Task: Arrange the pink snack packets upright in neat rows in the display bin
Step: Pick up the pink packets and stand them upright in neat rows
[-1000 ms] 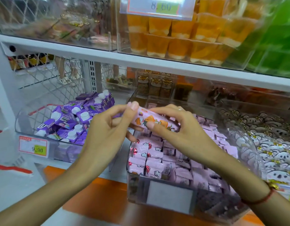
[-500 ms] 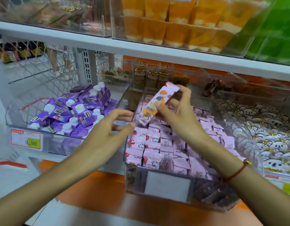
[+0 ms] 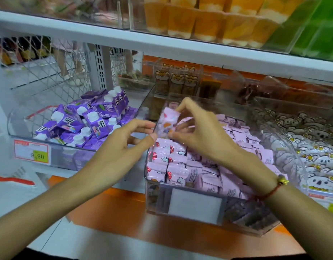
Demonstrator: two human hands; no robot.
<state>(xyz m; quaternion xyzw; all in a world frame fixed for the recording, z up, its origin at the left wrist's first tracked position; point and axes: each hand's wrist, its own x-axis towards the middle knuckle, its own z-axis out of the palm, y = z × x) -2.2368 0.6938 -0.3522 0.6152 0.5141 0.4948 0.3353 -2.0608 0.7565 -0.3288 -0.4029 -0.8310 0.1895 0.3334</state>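
A clear display bin (image 3: pixel 195 218) in the middle of the shelf holds several pink snack packets (image 3: pixel 171 166); those at its front left stand upright in rows, the ones further right lie looser. My right hand (image 3: pixel 197 132) pinches one pink packet (image 3: pixel 168 121) nearly upright, low over the bin's far left part; the packet is blurred. My left hand (image 3: pixel 122 147) hovers at the bin's left wall with fingers loosely spread, its thumb tip near the held packet, holding nothing.
To the left, a clear bin of purple drink cartons (image 3: pixel 83 121) carries a price tag (image 3: pixel 31 153). At the right stands a bin of white koala packets (image 3: pixel 312 147). A white shelf (image 3: pixel 162 45) with orange cups (image 3: pixel 208 21) hangs above. Behind stand brown fox packets (image 3: pixel 178 81).
My right hand has lowered the pink packet from high at the back down toward the bin's left rows, turning it more upright. My left hand stayed open beside it, after letting go earlier.
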